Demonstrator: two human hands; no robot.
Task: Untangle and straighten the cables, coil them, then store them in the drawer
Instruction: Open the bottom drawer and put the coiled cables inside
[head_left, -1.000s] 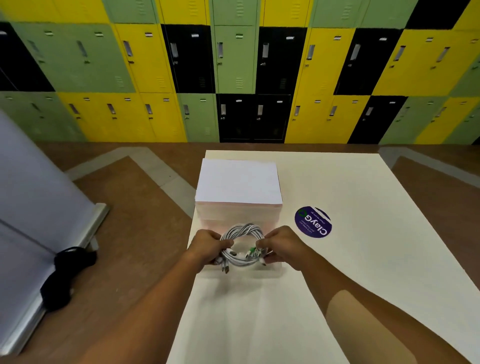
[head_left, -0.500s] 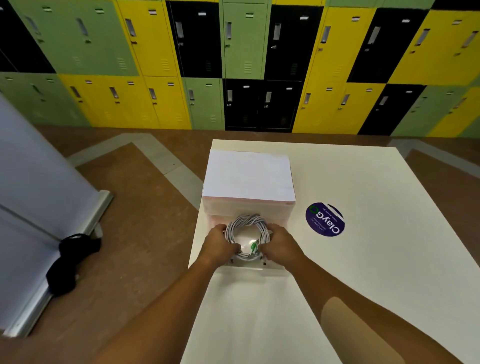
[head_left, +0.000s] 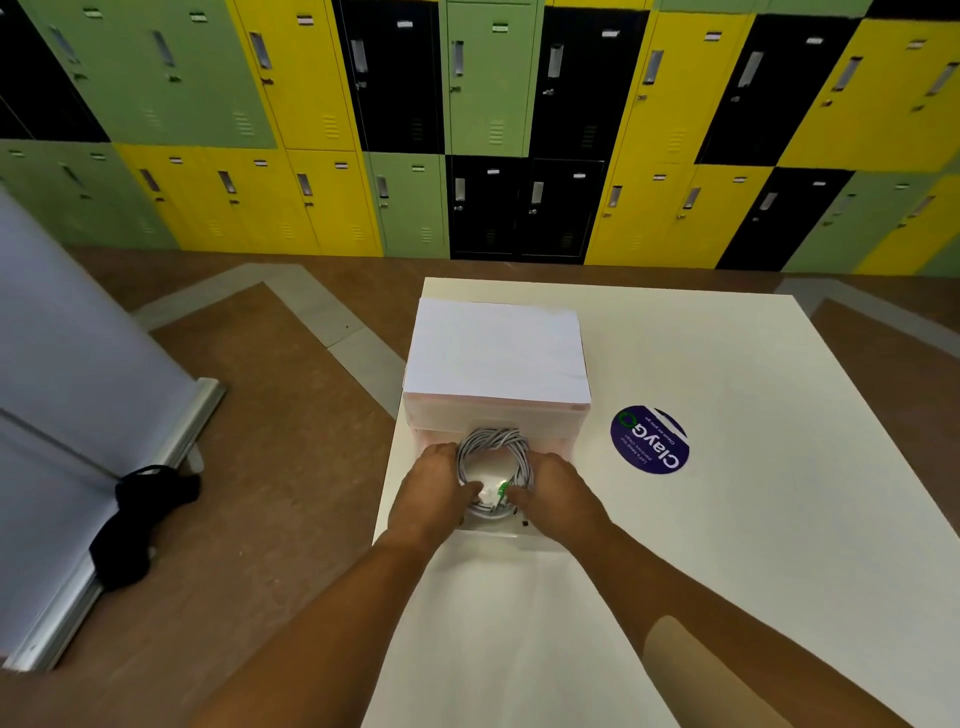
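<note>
Between the fingers of both hands, the coil of grey cables (head_left: 493, 470) is lying inside the open drawer (head_left: 501, 535) of the small box (head_left: 496, 353) on the white table (head_left: 727, 519). The left hand (head_left: 431, 493) and the right hand (head_left: 558, 493) are pinching the coil's opposite sides, thumbs pressing near a green plug (head_left: 502, 491). A round sticker (head_left: 650, 439) is lying beyond the right fingers.

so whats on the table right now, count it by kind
cable coil: 1
drawer unit: 1
round sticker: 1
hands, left hand and right hand, on the coil: 2
total: 5
</note>
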